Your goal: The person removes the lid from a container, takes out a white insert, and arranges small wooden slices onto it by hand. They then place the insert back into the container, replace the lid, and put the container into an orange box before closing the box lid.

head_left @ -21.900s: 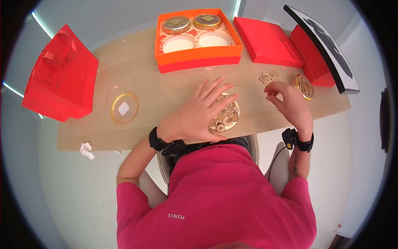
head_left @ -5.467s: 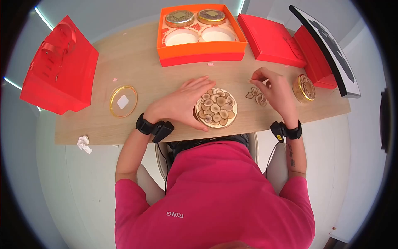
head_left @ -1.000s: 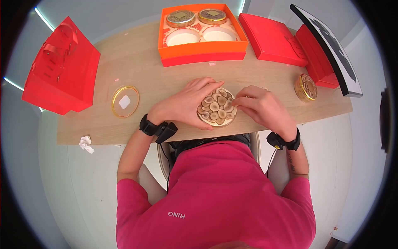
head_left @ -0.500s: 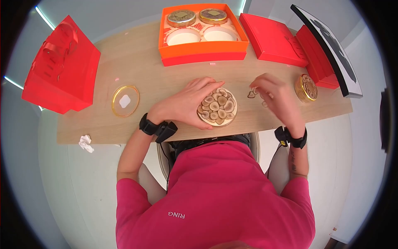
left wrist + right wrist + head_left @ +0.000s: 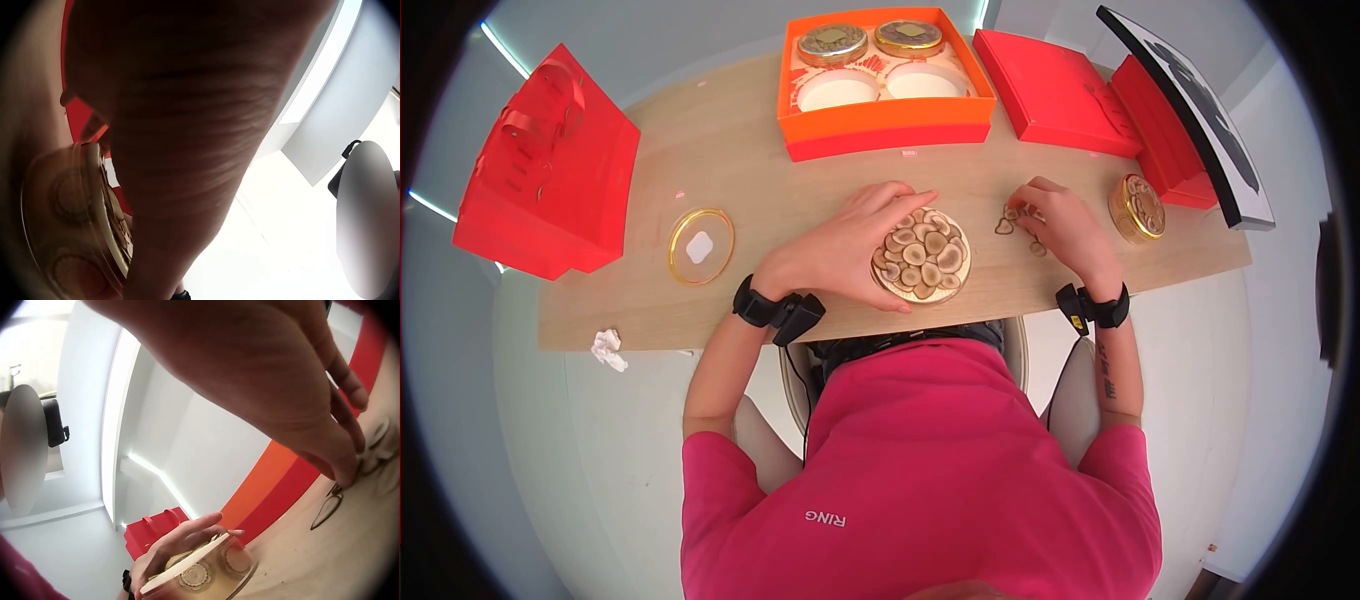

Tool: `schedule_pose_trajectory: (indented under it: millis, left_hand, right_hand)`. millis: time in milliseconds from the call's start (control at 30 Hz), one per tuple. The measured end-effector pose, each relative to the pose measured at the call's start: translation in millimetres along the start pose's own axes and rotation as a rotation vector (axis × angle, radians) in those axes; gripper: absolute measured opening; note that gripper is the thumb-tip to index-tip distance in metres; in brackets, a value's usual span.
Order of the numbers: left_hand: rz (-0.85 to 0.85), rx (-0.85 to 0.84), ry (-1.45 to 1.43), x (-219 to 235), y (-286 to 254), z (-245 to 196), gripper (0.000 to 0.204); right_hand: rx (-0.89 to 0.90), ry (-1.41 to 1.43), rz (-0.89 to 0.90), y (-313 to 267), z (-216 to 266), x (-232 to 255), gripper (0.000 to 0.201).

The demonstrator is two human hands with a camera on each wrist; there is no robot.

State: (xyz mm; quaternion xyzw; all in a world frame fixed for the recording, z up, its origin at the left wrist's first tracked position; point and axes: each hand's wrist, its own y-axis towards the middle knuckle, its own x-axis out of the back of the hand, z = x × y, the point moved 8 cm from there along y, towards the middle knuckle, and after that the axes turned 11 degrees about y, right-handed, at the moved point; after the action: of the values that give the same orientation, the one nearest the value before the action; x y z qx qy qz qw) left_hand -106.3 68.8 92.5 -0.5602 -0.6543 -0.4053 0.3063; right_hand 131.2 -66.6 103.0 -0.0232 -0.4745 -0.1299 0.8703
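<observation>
My left hand (image 5: 845, 245) curls round the left side of a round clear jar (image 5: 225, 565), thumb at its near side and fingers at its far side. Thin tan slices with dark rims (image 5: 919, 255) lie overlapped on the pale disc at its top. To the right, my right hand (image 5: 1065, 228) reaches down over several loose slices (image 5: 1005, 226) on the table, its fingers bent. In the right wrist view the fingertips (image 5: 345, 478) are right at these slices; I cannot tell whether one is pinched. The left wrist view shows the jar's side (image 5: 62, 219) beside my palm.
A gold-rimmed clear lid (image 5: 701, 247) lies left, near a red gift bag (image 5: 550, 185). An orange box (image 5: 885, 125) holds two jars and two round recesses. Another filled jar (image 5: 1137, 209) stands right, before red boxes (image 5: 1055, 95) and a framed picture (image 5: 1190, 115). Crumpled tissue (image 5: 608, 349) sits at the front-left edge.
My right hand has left the jar's right edge, moved right and lowered onto the loose slices. My left hand stays round the jar. Fewer loose slices lie on the table than several seconds ago.
</observation>
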Motion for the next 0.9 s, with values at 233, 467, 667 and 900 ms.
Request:
schedule_pose_trajectory:
  millis: [233, 467, 667, 900]
  left_hand:
    - [0.008, -0.026, -0.049, 3.3, 1.5, -2.8, 0.124]
    - [-0.007, -0.037, -0.024, 2.5, -1.3, -4.3, 0.123]
    - [0.020, -0.026, -0.033, 2.3, 0.2, -3.8, 0.126]
    - [0.011, -0.035, -0.036, 2.3, -0.1, -2.7, 0.127]
  right_hand:
    - [0.003, 0.032, -0.001, 1.0, 3.5, -2.0, 0.013]
    - [0.038, 0.026, -0.001, 2.4, 10.8, -3.6, 0.014]
    - [0.023, 0.052, -0.008, 2.6, 8.8, -1.3, 0.013]
    - [-0.002, 0.235, 0.022, -3.4, 33.8, 5.4, 0.013]
